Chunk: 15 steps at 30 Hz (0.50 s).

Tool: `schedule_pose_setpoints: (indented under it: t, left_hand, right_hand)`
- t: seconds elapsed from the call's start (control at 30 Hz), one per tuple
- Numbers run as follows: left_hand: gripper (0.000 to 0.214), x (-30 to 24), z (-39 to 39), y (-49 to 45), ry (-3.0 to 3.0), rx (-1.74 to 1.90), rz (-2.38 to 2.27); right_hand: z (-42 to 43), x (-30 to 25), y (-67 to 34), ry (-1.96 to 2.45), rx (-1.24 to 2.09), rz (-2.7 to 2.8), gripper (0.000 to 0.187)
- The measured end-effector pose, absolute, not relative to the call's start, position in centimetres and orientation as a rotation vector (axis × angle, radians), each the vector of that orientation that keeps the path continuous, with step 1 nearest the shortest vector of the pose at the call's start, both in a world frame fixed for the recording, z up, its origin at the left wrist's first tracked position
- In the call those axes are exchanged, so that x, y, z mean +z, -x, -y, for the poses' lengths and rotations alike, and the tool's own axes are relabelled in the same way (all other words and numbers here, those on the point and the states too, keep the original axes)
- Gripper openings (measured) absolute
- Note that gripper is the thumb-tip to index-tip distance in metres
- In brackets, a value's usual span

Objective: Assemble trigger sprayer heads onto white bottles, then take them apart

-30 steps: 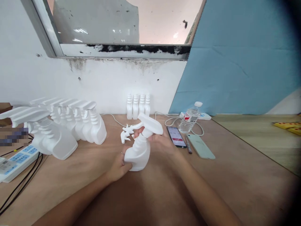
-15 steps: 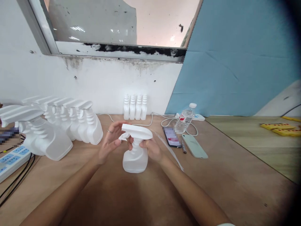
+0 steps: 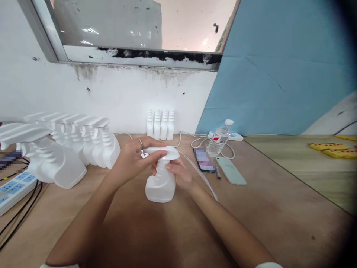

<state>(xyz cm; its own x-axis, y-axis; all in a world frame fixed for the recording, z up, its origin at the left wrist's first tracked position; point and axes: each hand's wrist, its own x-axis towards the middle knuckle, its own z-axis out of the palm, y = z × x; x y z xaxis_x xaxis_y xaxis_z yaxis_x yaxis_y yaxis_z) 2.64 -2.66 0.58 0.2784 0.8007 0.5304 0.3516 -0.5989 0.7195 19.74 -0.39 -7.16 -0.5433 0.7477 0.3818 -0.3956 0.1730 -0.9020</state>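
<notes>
A white spray bottle [image 3: 160, 190] stands upright on the brown table in front of me, its trigger head on top of the neck. My left hand [image 3: 138, 156] is closed over the trigger head, thumb on the near side and fingers along the top and far side. Most of the trigger is hidden behind that hand. Around the bottle's neck, from the right, my right hand [image 3: 181, 173] is closed, with its thumb near the collar.
Several spray bottles with trigger heads [image 3: 103, 149] stand in rows at left, beside a power strip [image 3: 13, 190]. Headless small bottles [image 3: 164, 128] line the wall. A water bottle [image 3: 220, 139], a phone [image 3: 205, 160], a pen [image 3: 218, 172] and a pale green phone [image 3: 231, 171] are at right.
My left hand has moved right, from beside the trigger with fingers apart to a grip over the spray head. My right hand stays at the neck.
</notes>
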Motion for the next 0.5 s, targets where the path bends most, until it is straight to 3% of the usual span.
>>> schedule_pose_setpoints:
  t: [0.13,0.3,0.5]
  left_hand:
    - [0.027,0.7,2.9,-2.7,-2.071,1.277,-1.047]
    - [0.026,0.8,3.2,-2.7,-2.050,1.242,-1.018]
    - [0.025,0.6,3.0,-2.6,-2.052,1.259,-1.001]
  right_hand:
    - [1.0,-6.5,-19.4,0.631,1.321,1.575,0.030]
    - [1.1,-6.1,-19.1,0.429,1.421,1.540,0.056]
    - [1.2,-5.8,-18.9,0.593,1.282,1.569,0.052]
